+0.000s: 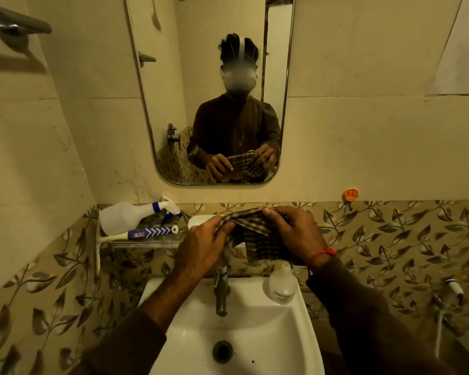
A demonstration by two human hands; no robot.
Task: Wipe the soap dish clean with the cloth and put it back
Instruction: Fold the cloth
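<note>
Checked cloth point(255, 234) stretched left-to-right, pinched by left hand point(201, 239) and right hand point(295, 231) fingers above the sink point(255, 334).

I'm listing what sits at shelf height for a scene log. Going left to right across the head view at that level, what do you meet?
Spray bottle → toothbrush → soap dish → left hand → cloth → right hand → orange wall hook.

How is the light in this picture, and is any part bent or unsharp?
Head view: dim, yellowish light; the wide lens bows the mirror edges and walls; the face in the mirror is blurred; both hands and the checked cloth stay fairly sharp.
</note>
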